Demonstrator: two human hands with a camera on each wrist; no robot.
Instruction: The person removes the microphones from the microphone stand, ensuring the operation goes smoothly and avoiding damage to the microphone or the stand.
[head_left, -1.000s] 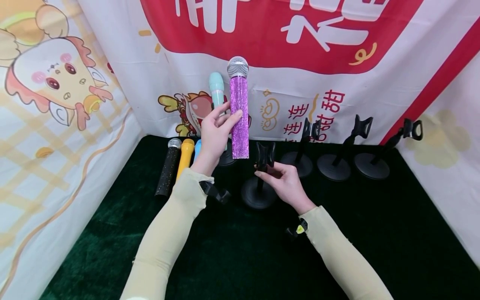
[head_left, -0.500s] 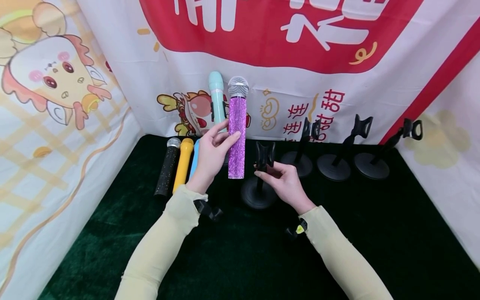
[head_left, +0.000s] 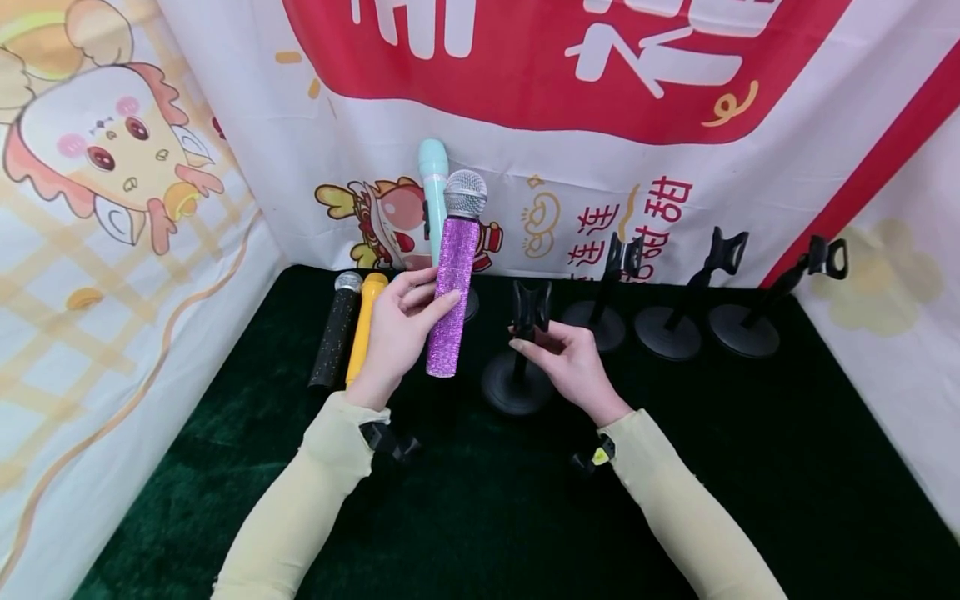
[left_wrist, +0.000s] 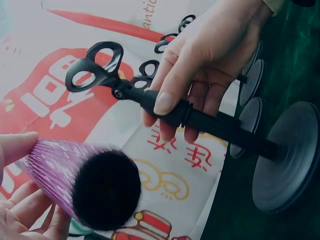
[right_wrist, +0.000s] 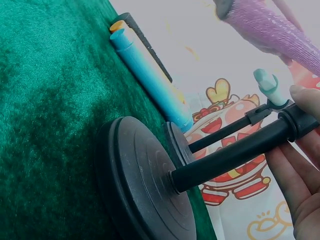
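My left hand (head_left: pixel 396 332) pinches a purple glittery microphone (head_left: pixel 454 283) with a silver mesh head, held tilted above the table. In the left wrist view the microphone's round black bottom end (left_wrist: pixel 107 191) faces the camera. My right hand (head_left: pixel 567 363) grips the upper stem of a black microphone stand (head_left: pixel 519 385), just below its clip (head_left: pixel 532 307). The clip holds nothing, and the stand's round base (right_wrist: pixel 150 185) is on the green cloth. Behind the purple microphone, a mint-green microphone (head_left: pixel 433 187) rests upright in another stand, whose base is partly hidden.
Black speckled (head_left: pixel 336 333) and yellow (head_left: pixel 365 325) microphones lie at the left on the green cloth (head_left: pixel 480 517). Beside them a blue one (right_wrist: pixel 150 75) shows in the right wrist view. Three more stands (head_left: pixel 670 333) line the back right, before a printed backdrop (head_left: pixel 525 117).
My left hand has moved down and left with the purple microphone, which now leans with its head to the right. My right hand stays on the stand.
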